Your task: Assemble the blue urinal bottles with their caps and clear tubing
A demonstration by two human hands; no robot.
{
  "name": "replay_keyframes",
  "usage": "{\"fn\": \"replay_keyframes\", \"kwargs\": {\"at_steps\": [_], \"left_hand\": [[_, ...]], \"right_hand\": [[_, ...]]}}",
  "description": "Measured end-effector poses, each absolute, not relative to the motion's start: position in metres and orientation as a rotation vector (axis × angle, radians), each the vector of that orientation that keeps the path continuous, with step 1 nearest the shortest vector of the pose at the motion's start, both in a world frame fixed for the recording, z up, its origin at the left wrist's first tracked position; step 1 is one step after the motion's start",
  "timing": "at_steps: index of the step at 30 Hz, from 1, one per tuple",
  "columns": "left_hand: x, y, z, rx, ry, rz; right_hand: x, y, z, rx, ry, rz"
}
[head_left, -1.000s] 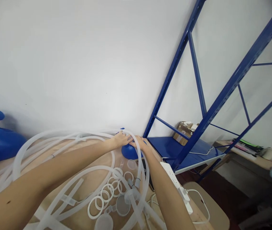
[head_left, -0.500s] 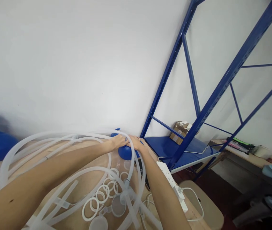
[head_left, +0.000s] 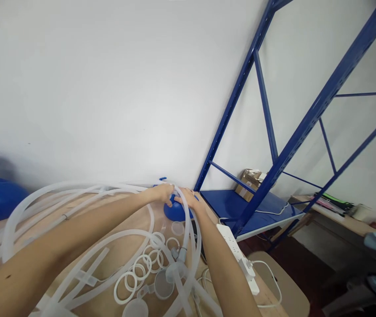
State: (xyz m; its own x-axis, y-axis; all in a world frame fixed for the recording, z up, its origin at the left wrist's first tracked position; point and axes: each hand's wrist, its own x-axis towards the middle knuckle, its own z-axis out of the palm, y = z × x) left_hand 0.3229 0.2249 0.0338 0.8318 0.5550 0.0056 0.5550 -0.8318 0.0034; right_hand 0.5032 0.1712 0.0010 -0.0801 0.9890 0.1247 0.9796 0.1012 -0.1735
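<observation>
The left hand (head_left: 165, 193) and right hand (head_left: 190, 199) should steady the domed blue plastic piece (head_left: 174, 213) without pinching the translucent tube (head_left: 187, 224). Right thumb spread from fingers; left grip, can't tell

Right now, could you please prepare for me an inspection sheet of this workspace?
Surface: pale table, partly covered.
Things handled: blue rounded object, kind unclear.
Clutter: clear tubes, white rings, round caps, another blue item.
Hands: left hand and right hand at the rounded object; grip unclear.
Cables: white cable plugged into a power strip at the table's right edge.
Surroundings: white wall behind; blue shelf at right, holding a cardboard box.
</observation>
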Motion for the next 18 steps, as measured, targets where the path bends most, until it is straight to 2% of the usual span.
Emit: {"fn": "replay_keyframes", "kwargs": {"at_steps": [7,18], "left_hand": [[0.332,0.239,0.044,2.840,1.007,0.005],[0.329,0.243,0.041,2.871,0.831,0.189]], "right_hand": [[0.504,0.171,0.005,-1.955,-2.192,0.091],[0.502,0.171,0.008,-1.976,-2.179,0.103]]}}
